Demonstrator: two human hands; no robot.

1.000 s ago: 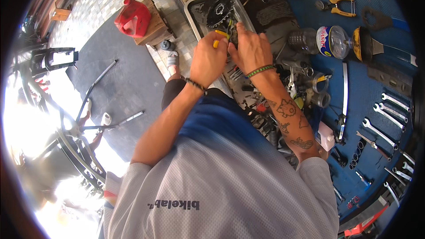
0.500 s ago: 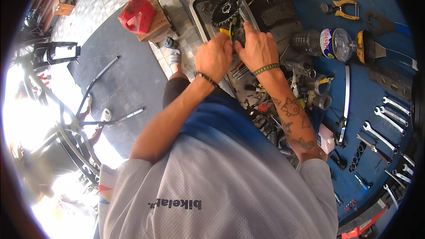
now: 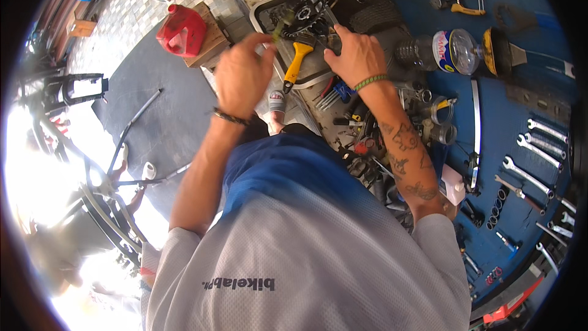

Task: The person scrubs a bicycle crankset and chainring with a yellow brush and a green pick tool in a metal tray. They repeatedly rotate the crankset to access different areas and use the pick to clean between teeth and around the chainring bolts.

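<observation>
Evidently my left hand (image 3: 241, 76) and right hand (image 3: 359, 58) sit apart, the left pinching a blurred green thing (image 3: 283, 26), probably light, over the tray (image 3: 320, 66), the right's hold impossible to tell, while the yellow brush (image 3: 298, 61) resting there, likely stiff and slick, wants gripping mid-handle.

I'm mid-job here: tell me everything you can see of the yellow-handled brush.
The yellow-handled brush has a flat, smooth handle, seemingly plastic, with a black end. It lies slantwise at the metal tray, black end at the near rim, broad greyish head pointing away, toward the black toothed ring. Whether it touches the ring, and where its bristles end, is unclear. It sits between the left hand and right hand; neither appears to touch it.
</observation>
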